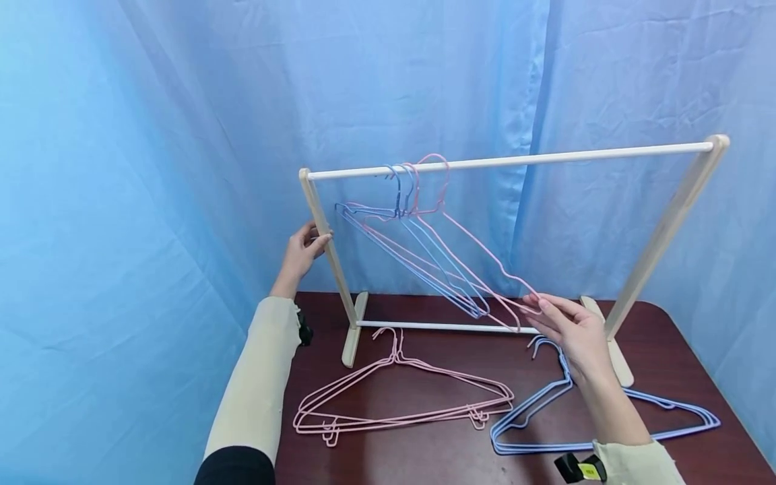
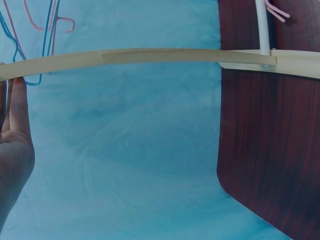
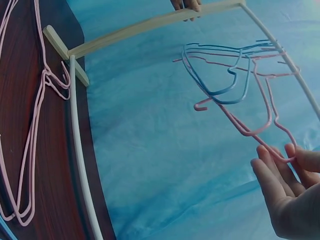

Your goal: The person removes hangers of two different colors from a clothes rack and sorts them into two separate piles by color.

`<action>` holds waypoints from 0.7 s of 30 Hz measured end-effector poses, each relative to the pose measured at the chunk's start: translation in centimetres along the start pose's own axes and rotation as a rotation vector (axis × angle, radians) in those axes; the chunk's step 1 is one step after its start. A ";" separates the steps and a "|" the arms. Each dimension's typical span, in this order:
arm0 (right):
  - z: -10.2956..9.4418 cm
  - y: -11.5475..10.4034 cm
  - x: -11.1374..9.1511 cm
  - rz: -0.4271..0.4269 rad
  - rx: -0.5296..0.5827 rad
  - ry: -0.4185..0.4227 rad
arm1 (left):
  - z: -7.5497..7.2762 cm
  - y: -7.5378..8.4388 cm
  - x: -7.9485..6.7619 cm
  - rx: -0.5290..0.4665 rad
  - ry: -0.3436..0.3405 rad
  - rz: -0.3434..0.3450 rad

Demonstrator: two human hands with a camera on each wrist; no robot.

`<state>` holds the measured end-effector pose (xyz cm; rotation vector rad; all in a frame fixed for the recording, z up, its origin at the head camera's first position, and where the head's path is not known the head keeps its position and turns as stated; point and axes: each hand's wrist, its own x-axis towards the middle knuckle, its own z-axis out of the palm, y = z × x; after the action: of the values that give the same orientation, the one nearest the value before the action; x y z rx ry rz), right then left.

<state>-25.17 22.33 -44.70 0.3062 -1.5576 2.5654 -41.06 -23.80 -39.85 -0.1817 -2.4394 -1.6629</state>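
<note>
My right hand (image 1: 572,330) pinches the lower right corner of a pink wire hanger (image 1: 447,178) between thumb and fingers. That hanger's hook loops over the white rail (image 1: 545,159) of a small clothes rack. To its left, another pink hanger (image 1: 416,192) and blue hangers (image 1: 398,195) hang close together on the rail, their bodies angled and overlapping. With thumb and fingers around it, my left hand (image 1: 301,250) grips the rack's left wooden post (image 1: 338,276) partway up. In the right wrist view the pinched corner of the pink hanger (image 3: 272,100) shows between the fingertips.
Several pink hangers (image 1: 397,353) lie stacked on the dark red table (image 1: 424,465) before the rack. Blue hangers (image 1: 566,377) lie stacked at the right, partly behind my right forearm. The rack's right post (image 1: 661,232) and lower bar (image 1: 436,327) stand near. A blue curtain (image 1: 212,168) hangs behind.
</note>
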 end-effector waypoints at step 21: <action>-0.9 -1.5 -0.1 -0.018 0.211 0.226 | -0.1 3.7 -1.9 -0.010 -0.037 -0.040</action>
<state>-24.82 23.83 -43.88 0.0462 -1.2066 2.6461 -38.43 -22.53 -36.86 -0.1680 -2.4781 -1.7028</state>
